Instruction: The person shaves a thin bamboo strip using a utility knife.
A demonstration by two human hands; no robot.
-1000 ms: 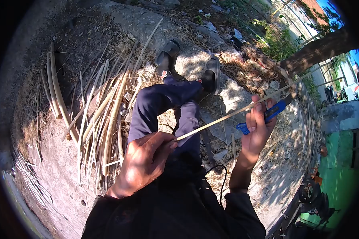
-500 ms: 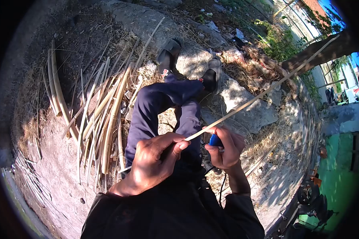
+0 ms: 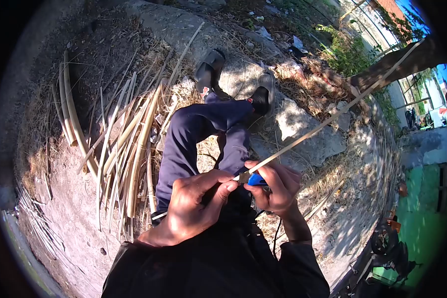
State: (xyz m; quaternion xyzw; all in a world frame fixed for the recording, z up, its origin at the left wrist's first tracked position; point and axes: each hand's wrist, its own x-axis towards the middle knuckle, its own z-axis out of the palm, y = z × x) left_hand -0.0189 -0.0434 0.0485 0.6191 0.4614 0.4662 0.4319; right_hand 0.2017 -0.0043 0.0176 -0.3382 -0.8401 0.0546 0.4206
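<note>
A long pale strip [image 3: 328, 120] runs up and right from my left hand [image 3: 196, 203], which pinches its near end between thumb and forefinger. My right hand [image 3: 275, 188] is closed round a blue cutter [image 3: 257, 180], most of its handle hidden by the fingers. The cutter's short blade lies against the strip, just beside my left fingertips. Both hands are close together above my dark trousers [image 3: 184, 144].
On the ground at left lies a pile of split canes [image 3: 139, 154], with thicker curved pieces [image 3: 72, 109] beyond. A flat rock [image 3: 308, 139] is past my right hand. A tree trunk [image 3: 402, 64] slants at upper right, near a green wall [image 3: 422, 208].
My right hand has come down and left along the strip, and the cutter's blade now meets it near my left fingers. The strip's far end reaches higher than a second ago.
</note>
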